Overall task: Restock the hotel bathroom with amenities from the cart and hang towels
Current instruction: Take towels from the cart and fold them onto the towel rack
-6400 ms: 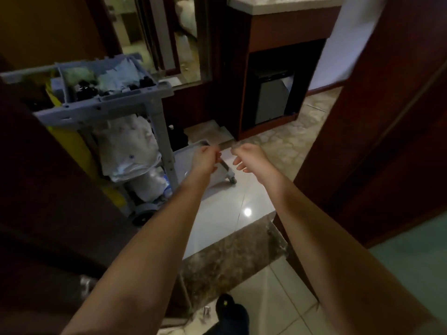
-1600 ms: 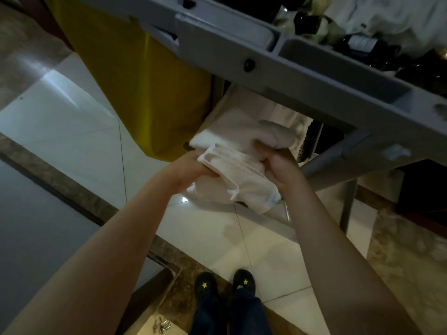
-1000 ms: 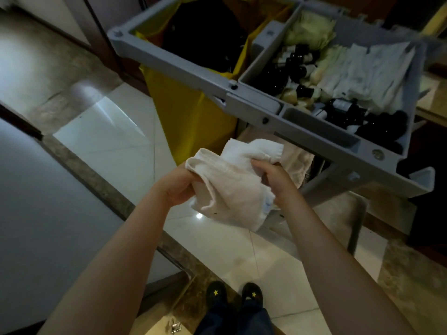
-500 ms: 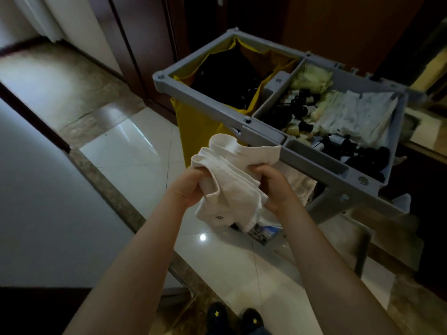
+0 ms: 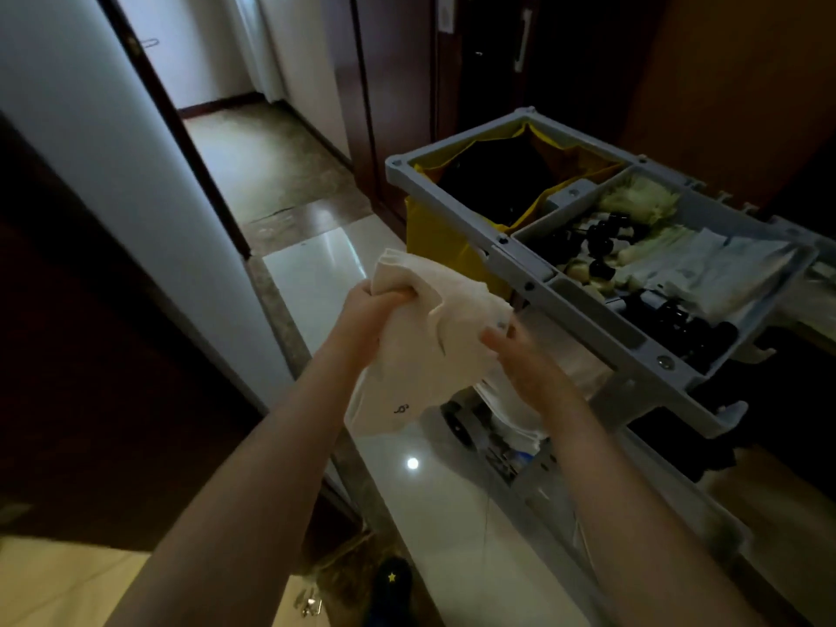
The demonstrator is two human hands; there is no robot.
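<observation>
A white towel (image 5: 425, 350) hangs crumpled in front of me, a small dark mark near its lower edge. My left hand (image 5: 368, 310) is clenched on its upper corner. My right hand (image 5: 520, 359) holds its right side, fingers partly hidden behind the cloth. The grey housekeeping cart (image 5: 457, 196) stands just right of the towel. Its top tray (image 5: 764, 310) holds several small dark bottles (image 5: 597, 239) and white packets (image 5: 705, 273).
A yellow bag (image 5: 434, 253) with a dark inside hangs in the cart's left frame. More white linen (image 5: 511, 409) lies on the lower shelf. A dark wooden door (image 5: 68, 355) is at the left, a white wall beside it, a corridor beyond. The floor is glossy tile.
The towel has been lifted from the cart's lower shelf and carried up and left. The view has risen, showing the corridor. My left hand now grips the towel's upper corner higher up.
</observation>
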